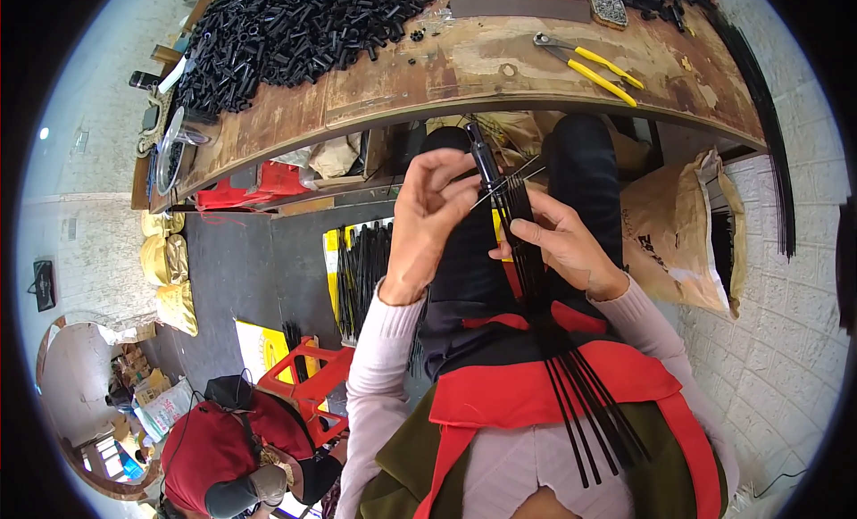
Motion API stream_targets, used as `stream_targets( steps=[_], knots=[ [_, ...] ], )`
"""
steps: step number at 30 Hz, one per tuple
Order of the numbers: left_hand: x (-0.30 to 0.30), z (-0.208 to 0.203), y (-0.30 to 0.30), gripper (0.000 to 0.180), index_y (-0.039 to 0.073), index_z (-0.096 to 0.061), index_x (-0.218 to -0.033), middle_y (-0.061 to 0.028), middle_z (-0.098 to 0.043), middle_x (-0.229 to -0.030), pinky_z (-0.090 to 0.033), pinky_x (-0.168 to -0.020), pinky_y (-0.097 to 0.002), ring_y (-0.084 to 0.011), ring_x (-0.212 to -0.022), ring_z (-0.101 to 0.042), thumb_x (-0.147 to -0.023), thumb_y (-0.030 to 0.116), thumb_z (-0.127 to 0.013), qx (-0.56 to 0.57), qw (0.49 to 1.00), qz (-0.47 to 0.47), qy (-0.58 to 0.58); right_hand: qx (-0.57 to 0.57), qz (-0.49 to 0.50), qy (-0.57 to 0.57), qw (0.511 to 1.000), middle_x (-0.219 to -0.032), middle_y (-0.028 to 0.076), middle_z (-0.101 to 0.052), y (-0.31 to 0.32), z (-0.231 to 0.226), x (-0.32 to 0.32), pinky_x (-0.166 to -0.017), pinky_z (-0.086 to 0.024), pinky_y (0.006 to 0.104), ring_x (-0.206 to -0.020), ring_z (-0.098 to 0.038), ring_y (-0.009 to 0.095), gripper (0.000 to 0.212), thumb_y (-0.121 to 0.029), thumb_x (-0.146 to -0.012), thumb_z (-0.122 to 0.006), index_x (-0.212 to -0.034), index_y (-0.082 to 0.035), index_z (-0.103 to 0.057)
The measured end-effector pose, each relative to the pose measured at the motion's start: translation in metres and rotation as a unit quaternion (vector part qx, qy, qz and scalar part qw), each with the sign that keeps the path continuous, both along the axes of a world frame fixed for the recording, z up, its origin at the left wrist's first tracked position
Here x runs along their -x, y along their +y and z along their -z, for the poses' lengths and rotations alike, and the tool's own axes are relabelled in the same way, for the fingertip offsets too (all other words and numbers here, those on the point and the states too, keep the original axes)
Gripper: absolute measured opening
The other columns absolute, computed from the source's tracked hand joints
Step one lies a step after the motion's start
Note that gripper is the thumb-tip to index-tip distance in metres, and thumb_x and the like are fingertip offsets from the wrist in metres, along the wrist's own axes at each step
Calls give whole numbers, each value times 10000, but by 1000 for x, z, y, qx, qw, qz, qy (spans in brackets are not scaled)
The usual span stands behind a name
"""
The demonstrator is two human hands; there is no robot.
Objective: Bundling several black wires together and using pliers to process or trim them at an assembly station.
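Over my lap, my right hand (564, 244) grips a bundle of thin black rods (528, 260), which look like umbrella ribs. The thumb lies across them, and their loose ends fan down over the red-and-green apron (549, 390). At the bundle's top a shiny black tube-shaped piece (483, 157) stands tilted. A thin pale wire (511, 184) crosses the rods just below it. My left hand (428, 211) has curled fingers beside the tube; its thumb and fingertips close on the wire's left end.
The wooden bench (375, 95) ahead bears a heap of short black tubes (295, 41) and yellow-handled pincers (589, 66). A brown paper sack (674, 229) stands right of my knees. More black rods (364, 274) lie left. A person in dark red (219, 448) sits beside a red stool (314, 376).
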State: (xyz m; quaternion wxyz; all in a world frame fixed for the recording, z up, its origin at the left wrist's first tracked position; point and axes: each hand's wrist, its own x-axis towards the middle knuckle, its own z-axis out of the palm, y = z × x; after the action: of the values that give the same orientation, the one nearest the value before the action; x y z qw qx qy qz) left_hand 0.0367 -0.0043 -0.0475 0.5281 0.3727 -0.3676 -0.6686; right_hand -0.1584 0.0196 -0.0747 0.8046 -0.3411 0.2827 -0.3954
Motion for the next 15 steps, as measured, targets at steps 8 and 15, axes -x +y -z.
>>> stream_targets(
  steps=[8,15],
  knots=[
    [8,8,14,135,-22,-603,-875,-209,-588,-1232,-557,-876,-314,-222,-1046,-646,-814,-92,-701,79,993,-80,-24,14,-18,11,1000,-997,40,-569,-1,-2,-4,-900,-555,428,-881,-601,132,309,-97,-977,-550,-1271,-10,-508],
    [5,1,9,192,-7,-579,-917,-198,-596,-1210,-550,-885,-307,-216,-1048,-646,-805,-103,-702,74,985,-75,-134,9,-16,11,1000,-1001,56,-577,-2,0,-4,-899,-553,441,-876,-602,148,265,-103,-976,-556,-1215,5,-524]
  ],
)
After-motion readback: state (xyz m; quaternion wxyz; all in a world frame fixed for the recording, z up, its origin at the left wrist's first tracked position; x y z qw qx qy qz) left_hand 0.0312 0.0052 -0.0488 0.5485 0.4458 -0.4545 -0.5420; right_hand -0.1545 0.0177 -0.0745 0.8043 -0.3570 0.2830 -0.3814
